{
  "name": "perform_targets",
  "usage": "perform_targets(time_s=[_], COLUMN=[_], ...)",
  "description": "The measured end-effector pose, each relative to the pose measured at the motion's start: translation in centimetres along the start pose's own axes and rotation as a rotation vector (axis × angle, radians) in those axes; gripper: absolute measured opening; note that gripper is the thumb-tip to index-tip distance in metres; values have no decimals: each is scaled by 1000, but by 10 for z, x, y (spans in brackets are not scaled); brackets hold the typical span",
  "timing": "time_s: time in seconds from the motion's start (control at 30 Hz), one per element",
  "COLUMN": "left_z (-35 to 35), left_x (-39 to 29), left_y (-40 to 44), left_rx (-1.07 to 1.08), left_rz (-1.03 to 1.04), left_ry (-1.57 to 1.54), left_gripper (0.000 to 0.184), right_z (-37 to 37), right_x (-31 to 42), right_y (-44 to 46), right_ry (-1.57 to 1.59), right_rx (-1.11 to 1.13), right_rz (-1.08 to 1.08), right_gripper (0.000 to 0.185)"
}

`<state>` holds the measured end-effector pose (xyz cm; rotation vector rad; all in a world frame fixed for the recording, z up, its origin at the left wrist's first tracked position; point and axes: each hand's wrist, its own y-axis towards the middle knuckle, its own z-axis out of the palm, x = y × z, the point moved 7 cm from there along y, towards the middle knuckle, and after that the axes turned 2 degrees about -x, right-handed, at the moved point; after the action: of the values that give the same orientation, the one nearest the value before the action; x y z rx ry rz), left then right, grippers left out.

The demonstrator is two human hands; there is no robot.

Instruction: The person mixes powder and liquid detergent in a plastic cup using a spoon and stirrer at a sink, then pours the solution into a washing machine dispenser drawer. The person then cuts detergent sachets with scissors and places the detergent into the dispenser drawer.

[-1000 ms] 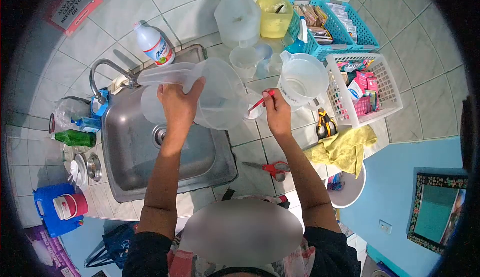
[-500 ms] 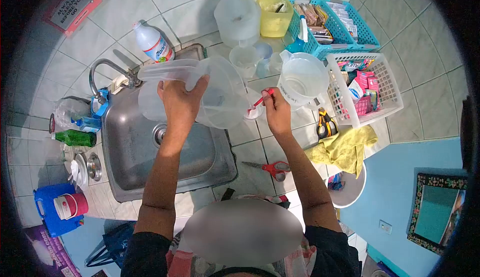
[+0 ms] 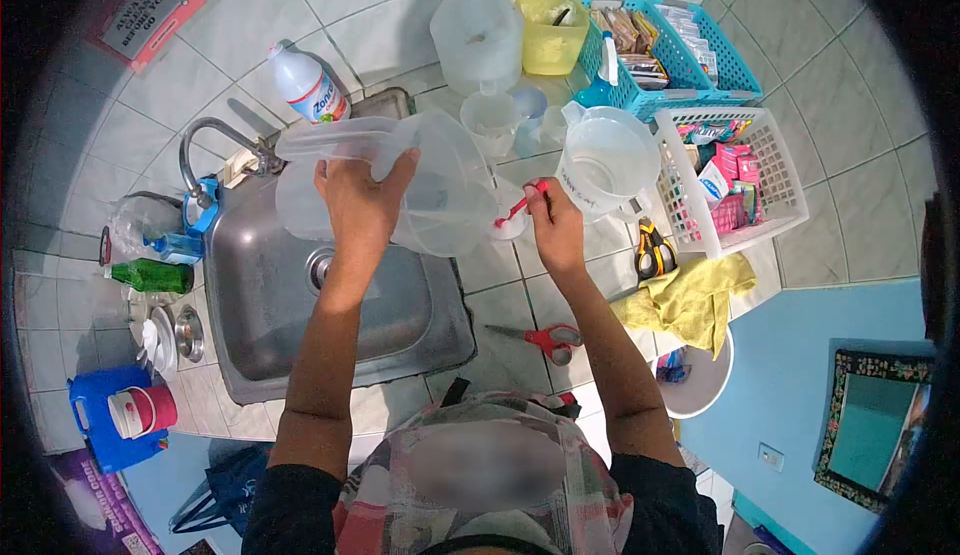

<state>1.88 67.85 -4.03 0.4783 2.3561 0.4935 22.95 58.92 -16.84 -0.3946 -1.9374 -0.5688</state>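
Note:
My left hand (image 3: pixel 362 200) is wrapped round a large translucent plastic pitcher (image 3: pixel 445 190), which lies tilted over the sink's right edge with its wide mouth towards my right hand. Between the fingers and thumb of my right hand (image 3: pixel 556 223) is a small red spoon (image 3: pixel 520 205), its tip pointing left beside the pitcher's mouth. Something clear and whitish sits at the spoon's tip; I cannot make out what. Just right of that hand stands a clear measuring jug (image 3: pixel 608 160). Behind the spoon are small clear cups (image 3: pixel 490 123).
The steel sink (image 3: pixel 240 360) and faucet (image 3: pixel 190 140) are at left. Red scissors (image 3: pixel 555 340), black-and-yellow scissors (image 3: pixel 654 251) and a yellow cloth (image 3: pixel 690 300) lie at right. A white basket (image 3: pixel 780 220), blue baskets (image 3: pixel 690 100), a big jug (image 3: pixel 475 40) and a white bottle (image 3: pixel 305 85) stand behind.
Both hands, the pitcher and the spoon hold nearly the same positions. More of the checked shirt shows at the bottom.

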Motion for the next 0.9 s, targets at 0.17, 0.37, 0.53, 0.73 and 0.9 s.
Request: perform_targets(time_s=[0.17,0.37,0.53,0.73,0.9], left_z=[-3,1,5,-5,0], left_x=[0,7,15,4,14], left_y=[-1,0,0,0,0], left_rx=[-67,-5,37,-77,-22], left_rz=[36,-12,-49,14,-27], left_ry=[-6,2,-51,-29,-43], left_gripper=[29,29,33,28,27], right_z=[1,-4,-15,-12,-3], right_x=[4,17,36,38,45], right_y=[-2,-7,-6,-5,-18], right_ry=[17,-4,-192,-222,-146], right_rx=[61,224,317,328,454], right_rz=[-20,-87,-230,-301,-371], right_gripper=[17,14,12,14,16])
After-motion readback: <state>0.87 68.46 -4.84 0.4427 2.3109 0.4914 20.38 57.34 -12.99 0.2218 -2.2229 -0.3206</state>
